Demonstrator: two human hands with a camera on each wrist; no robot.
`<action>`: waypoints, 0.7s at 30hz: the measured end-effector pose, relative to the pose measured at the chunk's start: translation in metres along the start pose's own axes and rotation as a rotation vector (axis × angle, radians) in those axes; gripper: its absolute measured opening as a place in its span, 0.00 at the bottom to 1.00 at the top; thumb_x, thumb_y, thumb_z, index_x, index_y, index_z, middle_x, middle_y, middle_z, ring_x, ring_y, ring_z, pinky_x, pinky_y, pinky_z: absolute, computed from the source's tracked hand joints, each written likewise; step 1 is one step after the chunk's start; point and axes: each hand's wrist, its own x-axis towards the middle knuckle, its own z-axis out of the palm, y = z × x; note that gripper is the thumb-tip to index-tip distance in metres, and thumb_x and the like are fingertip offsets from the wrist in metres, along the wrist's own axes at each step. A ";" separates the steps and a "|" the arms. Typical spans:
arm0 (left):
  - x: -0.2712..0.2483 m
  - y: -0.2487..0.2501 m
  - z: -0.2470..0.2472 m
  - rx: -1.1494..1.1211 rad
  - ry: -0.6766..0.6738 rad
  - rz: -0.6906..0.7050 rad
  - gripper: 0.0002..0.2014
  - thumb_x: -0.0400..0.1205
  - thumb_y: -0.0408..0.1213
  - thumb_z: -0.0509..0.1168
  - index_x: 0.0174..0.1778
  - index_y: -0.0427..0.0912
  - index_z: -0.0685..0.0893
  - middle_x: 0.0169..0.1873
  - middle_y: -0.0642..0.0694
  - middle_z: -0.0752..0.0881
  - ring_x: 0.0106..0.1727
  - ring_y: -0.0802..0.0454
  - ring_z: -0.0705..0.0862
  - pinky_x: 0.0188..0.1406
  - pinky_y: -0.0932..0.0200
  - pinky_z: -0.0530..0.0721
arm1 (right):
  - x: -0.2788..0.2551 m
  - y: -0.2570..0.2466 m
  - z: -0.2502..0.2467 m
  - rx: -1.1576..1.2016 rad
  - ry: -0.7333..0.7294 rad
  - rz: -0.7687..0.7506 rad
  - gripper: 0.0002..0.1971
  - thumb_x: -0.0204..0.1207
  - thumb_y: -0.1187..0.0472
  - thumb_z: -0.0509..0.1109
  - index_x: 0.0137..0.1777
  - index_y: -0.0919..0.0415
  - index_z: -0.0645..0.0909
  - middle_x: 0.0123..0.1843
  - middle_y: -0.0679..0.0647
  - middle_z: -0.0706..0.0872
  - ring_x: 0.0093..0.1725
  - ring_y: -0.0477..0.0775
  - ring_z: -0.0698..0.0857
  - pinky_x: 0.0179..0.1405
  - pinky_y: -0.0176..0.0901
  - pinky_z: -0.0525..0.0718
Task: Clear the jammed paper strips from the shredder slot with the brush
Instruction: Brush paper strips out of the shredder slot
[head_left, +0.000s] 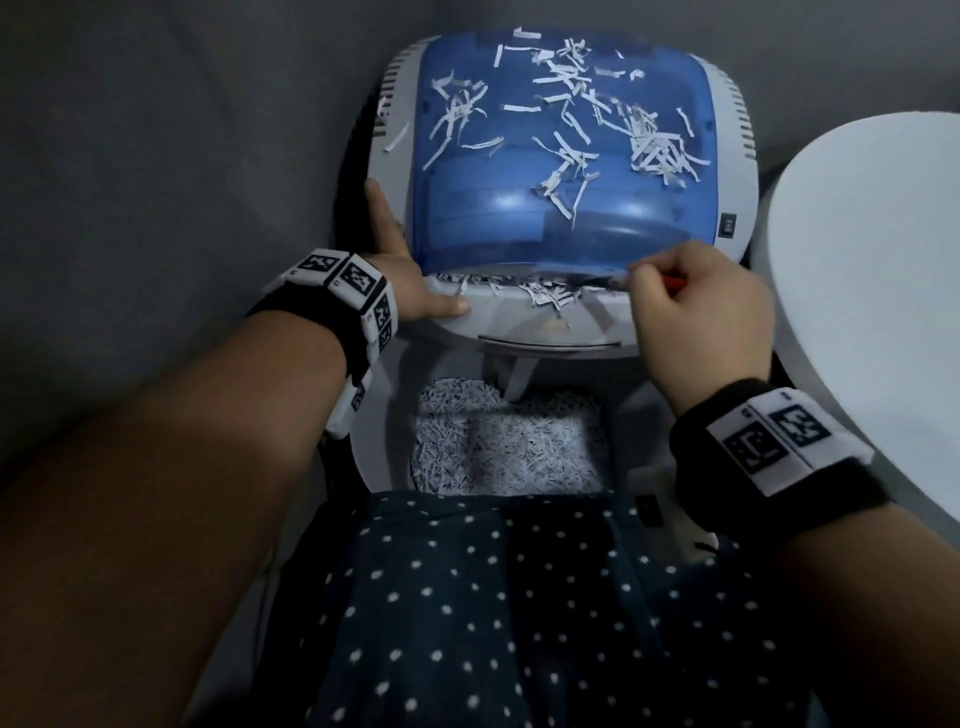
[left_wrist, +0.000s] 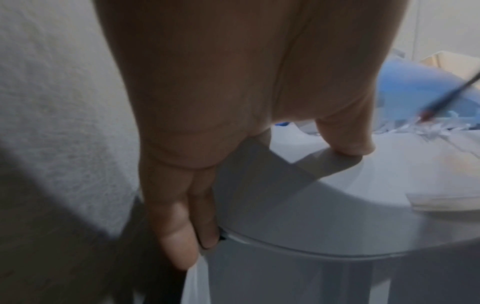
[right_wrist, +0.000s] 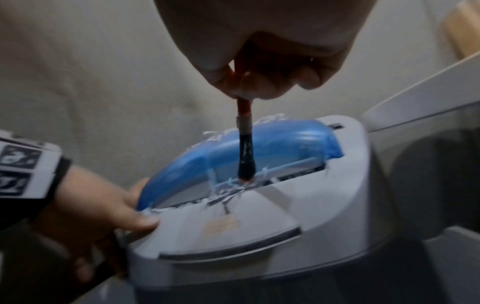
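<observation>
Head view | no legible writing | right hand (head_left: 696, 306) pinches brush (right_wrist: 245, 148) | left hand (head_left: 410, 280) spread on shredder (head_left: 545, 332)

My left hand (head_left: 410, 280) reaches forward with the forearm bare and a marker band round the wrist. Its thumb lies flat and pressed down, the index finger points straight ahead, and the other fingers (left_wrist: 182, 232) hang down straight. My right hand (head_left: 696, 306) is fisted, fingers curled tight in a pinch grip, the wrist banded too.
</observation>
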 end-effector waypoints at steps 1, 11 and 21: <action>0.000 -0.001 -0.002 0.002 -0.004 -0.012 0.83 0.50 0.70 0.79 0.62 0.57 0.04 0.83 0.43 0.26 0.88 0.46 0.44 0.86 0.43 0.53 | 0.003 0.003 -0.007 -0.027 0.022 0.042 0.09 0.80 0.55 0.65 0.45 0.58 0.85 0.44 0.59 0.90 0.50 0.66 0.85 0.50 0.52 0.81; 0.004 -0.003 -0.002 -0.015 -0.005 -0.005 0.79 0.38 0.74 0.74 0.46 0.66 0.02 0.84 0.43 0.26 0.88 0.45 0.47 0.85 0.42 0.55 | -0.002 0.021 0.026 -0.059 -0.276 0.117 0.15 0.87 0.51 0.62 0.64 0.54 0.87 0.56 0.61 0.92 0.60 0.65 0.87 0.60 0.49 0.82; 0.009 -0.004 0.003 -0.008 0.006 0.001 0.81 0.61 0.61 0.83 0.64 0.57 0.06 0.82 0.44 0.24 0.88 0.46 0.46 0.85 0.43 0.55 | 0.006 0.015 0.028 -0.041 -0.211 0.145 0.15 0.88 0.55 0.60 0.65 0.57 0.86 0.62 0.62 0.89 0.64 0.65 0.83 0.54 0.46 0.75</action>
